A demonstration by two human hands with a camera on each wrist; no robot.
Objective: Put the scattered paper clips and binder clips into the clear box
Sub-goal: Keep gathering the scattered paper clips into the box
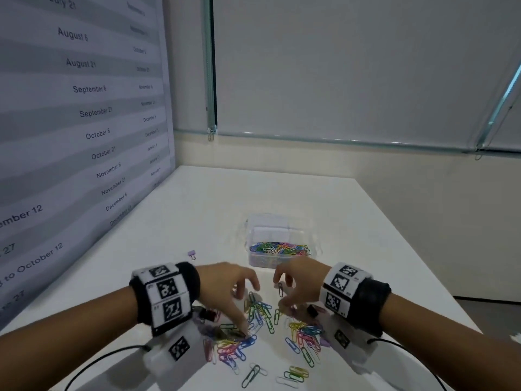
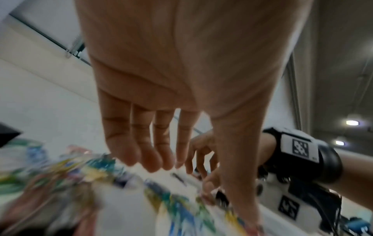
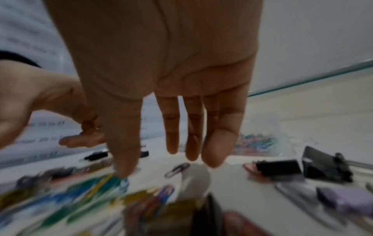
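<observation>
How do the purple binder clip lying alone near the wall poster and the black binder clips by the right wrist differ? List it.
1. Colour: the lone purple binder clip is pale lilac; the black binder clips are dark.
2. Place: the purple one lies apart, left of the clear box; the black ones sit among the scattered paper clips near the right hand.
3. Company: the purple one is alone; the black ones lie side by side.
Both are still outside the box, on the table.
</observation>
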